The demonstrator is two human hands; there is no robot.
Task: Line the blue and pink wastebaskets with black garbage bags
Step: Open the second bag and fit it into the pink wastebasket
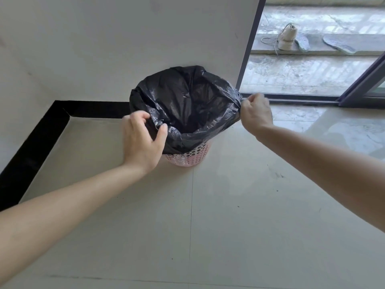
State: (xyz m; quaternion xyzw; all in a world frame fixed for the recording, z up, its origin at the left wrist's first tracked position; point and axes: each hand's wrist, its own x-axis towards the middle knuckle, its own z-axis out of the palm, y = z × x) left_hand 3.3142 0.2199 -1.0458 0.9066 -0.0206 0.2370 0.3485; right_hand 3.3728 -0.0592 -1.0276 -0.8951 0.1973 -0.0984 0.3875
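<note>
A pink perforated wastebasket (190, 157) stands on the floor against a white wall. A black garbage bag (185, 105) sits inside it, its mouth spread wide and folded down over the rim, so only the basket's lower part shows. My left hand (141, 140) pinches the bag's edge on the near left side. My right hand (257, 112) is closed on the bag's edge on the right and pulls it outward. No blue wastebasket is in view.
The floor is pale glossy tile (208, 226) with a black border strip (37, 147) along the left wall. To the right a sliding glass door (354, 90) stands, with a shoe (288, 37) and insoles (337, 43) on the ledge outside.
</note>
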